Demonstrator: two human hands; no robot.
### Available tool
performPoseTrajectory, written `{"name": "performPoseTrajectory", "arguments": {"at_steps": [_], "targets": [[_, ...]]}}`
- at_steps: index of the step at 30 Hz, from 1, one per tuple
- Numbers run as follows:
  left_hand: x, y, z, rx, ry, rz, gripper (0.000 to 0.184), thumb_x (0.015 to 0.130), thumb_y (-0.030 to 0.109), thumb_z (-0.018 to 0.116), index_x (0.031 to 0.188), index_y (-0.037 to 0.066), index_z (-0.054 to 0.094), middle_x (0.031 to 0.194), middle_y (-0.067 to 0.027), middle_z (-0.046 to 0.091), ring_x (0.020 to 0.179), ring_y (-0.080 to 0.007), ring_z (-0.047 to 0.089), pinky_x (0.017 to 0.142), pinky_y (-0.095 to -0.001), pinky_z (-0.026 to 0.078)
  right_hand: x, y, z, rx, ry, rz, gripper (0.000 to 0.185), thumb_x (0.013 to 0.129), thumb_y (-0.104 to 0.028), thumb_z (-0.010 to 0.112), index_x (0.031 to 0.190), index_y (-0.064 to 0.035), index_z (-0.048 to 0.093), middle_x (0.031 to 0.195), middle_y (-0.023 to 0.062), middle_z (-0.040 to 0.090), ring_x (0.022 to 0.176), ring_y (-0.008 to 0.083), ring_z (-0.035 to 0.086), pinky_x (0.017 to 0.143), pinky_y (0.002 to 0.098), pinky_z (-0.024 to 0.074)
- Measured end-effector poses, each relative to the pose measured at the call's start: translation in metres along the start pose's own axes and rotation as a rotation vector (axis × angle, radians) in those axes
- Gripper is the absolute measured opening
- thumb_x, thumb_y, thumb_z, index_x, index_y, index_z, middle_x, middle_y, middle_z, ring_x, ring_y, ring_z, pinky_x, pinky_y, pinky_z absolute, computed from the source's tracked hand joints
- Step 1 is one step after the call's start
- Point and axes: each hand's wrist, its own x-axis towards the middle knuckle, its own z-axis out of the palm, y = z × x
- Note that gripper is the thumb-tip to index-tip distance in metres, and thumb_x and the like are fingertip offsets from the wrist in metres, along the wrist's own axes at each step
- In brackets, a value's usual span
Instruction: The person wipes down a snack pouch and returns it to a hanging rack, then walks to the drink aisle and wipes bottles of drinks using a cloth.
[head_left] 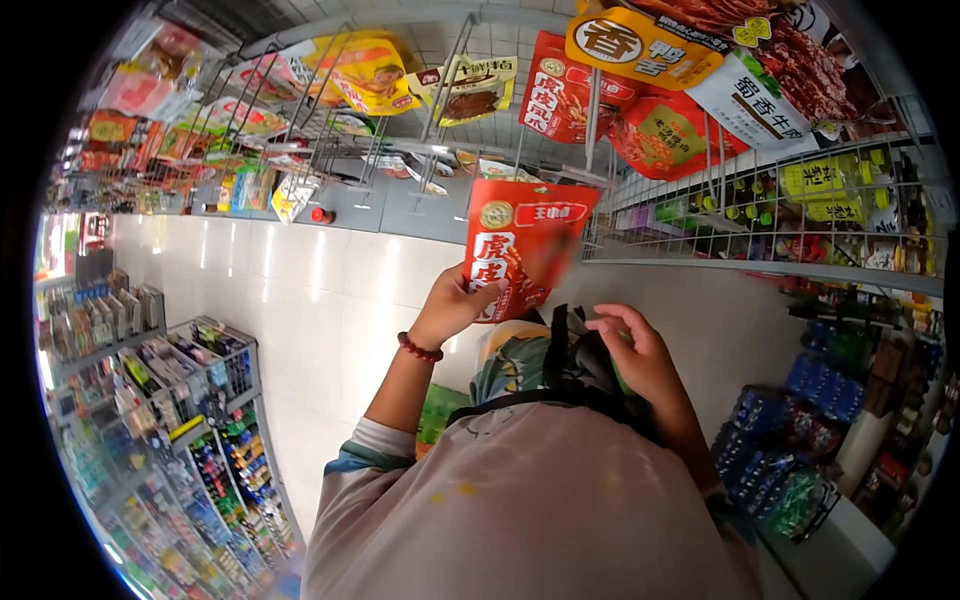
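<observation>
A red snack bag (535, 240) with white Chinese lettering is gripped at its lower left edge by my left hand (450, 312), thumb across the front. The bag is upright in front of the wire racks. A bead bracelet (419, 347) circles my left wrist. My right hand (637, 345) is apart from the bag, near my waist, with its fingers loosely bent and nothing visible in them. Beside it hangs a dark strap (560, 350). A similar red bag (560, 85) hangs on the rack above.
Wire racks (680, 200) hold hanging snack bags, including a yellow bag (362, 72) and an orange bag (645, 50). Bottles (850, 190) stand on the right shelf. Packed drinks (790, 420) are stacked at lower right. Shelving (215, 370) stands left, across the tiled floor (340, 270).
</observation>
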Motion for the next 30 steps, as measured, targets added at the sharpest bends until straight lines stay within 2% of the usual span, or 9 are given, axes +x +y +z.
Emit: {"name": "performPoseTrajectory", "arguments": {"at_steps": [3,5,7,10,15,19,26,28,30], "targets": [[0.015,0.0,-0.012,0.16,-0.038,0.096,0.024,0.097,0.008,0.069,0.119,-0.001,0.066,0.105,-0.0037,0.073,0.093,-0.0079,0.065,0.083,-0.0279,0.055,-0.003,-0.008,0.004,0.07,0.074,0.118,0.028,0.103,-0.02,0.058,0.126,-0.0027,0.058,0.109,0.0099,0.075,0.105,0.0157,0.068,0.092,0.0297,0.0494],[0.024,0.003,-0.015,0.174,-0.084,0.166,0.022,0.097,0.006,0.068,0.118,-0.001,0.066,0.105,-0.003,0.073,0.093,-0.0077,0.065,0.083,-0.0275,0.054,-0.004,-0.011,0.005,0.092,0.108,0.14,0.028,0.104,-0.02,0.057,0.124,-0.0021,0.058,0.107,0.0095,0.075,0.101,0.0137,0.067,0.088,0.0273,0.049],[0.033,0.002,-0.021,0.192,-0.102,0.151,0.021,0.098,0.005,0.066,0.118,0.0,0.067,0.106,-0.003,0.074,0.094,-0.0078,0.065,0.083,-0.0272,0.054,-0.007,-0.009,0.006,0.183,0.134,0.184,0.028,0.105,-0.021,0.056,0.124,-0.0021,0.058,0.107,0.0088,0.075,0.096,0.011,0.065,0.083,0.0253,0.0477],[0.049,0.002,-0.028,0.223,-0.123,0.202,0.021,0.097,0.007,0.068,0.117,0.0,0.067,0.104,-0.004,0.075,0.093,-0.0076,0.065,0.082,-0.0272,0.054,-0.009,-0.001,0.012,0.221,0.198,0.167,0.027,0.105,-0.022,0.055,0.124,-0.0025,0.058,0.106,0.0082,0.074,0.093,0.0091,0.063,0.081,0.0242,0.0462],[0.078,0.004,-0.033,0.419,-0.188,0.298,0.024,0.095,0.014,0.07,0.115,0.001,0.067,0.097,-0.0084,0.076,0.087,-0.0104,0.067,0.08,-0.0293,0.053,-0.013,-0.001,0.014,0.242,0.253,0.207,0.026,0.106,-0.021,0.054,0.124,-0.0036,0.058,0.106,0.0081,0.074,0.097,0.0098,0.063,0.084,0.0241,0.0455],[0.098,0.003,-0.035,0.406,-0.211,0.31,0.024,0.095,0.015,0.07,0.115,0.002,0.067,0.096,-0.0092,0.075,0.085,-0.012,0.067,0.08,-0.0303,0.054,-0.016,0.004,0.021,0.294,0.284,0.2,0.025,0.107,-0.022,0.053,0.124,-0.0041,0.058,0.105,0.0081,0.073,0.102,0.0111,0.064,0.085,0.0245,0.0453],[0.123,-0.012,-0.047,0.36,-0.225,0.27,0.024,0.095,0.013,0.071,0.115,0.0,0.068,0.097,-0.0082,0.075,0.086,-0.0106,0.066,0.08,-0.0291,0.054,-0.02,-0.002,0.031,0.306,0.283,0.245,0.025,0.107,-0.022,0.053,0.124,-0.0041,0.058,0.104,0.0095,0.073,0.102,0.0127,0.065,0.088,0.0252,0.0457],[0.13,-0.018,-0.052,0.365,-0.189,0.263,0.026,0.095,0.014,0.072,0.117,0.001,0.068,0.098,-0.0071,0.075,0.087,-0.0098,0.066,0.08,-0.0288,0.054,-0.02,-0.002,0.035,0.295,0.3,0.27,0.027,0.106,-0.02,0.052,0.124,-0.0006,0.057,0.105,0.0137,0.073,0.103,0.0166,0.066,0.094,0.0286,0.0454],[0.132,-0.017,-0.053,0.355,-0.189,0.257,0.026,0.095,0.014,0.071,0.117,0.001,0.067,0.098,-0.0068,0.075,0.087,-0.0095,0.066,0.081,-0.0289,0.054,-0.021,-0.006,0.039,0.293,0.305,0.269,0.026,0.106,-0.021,0.052,0.123,-0.0023,0.058,0.104,0.0118,0.073,0.101,0.0147,0.066,0.09,0.0269,0.0456]]}}
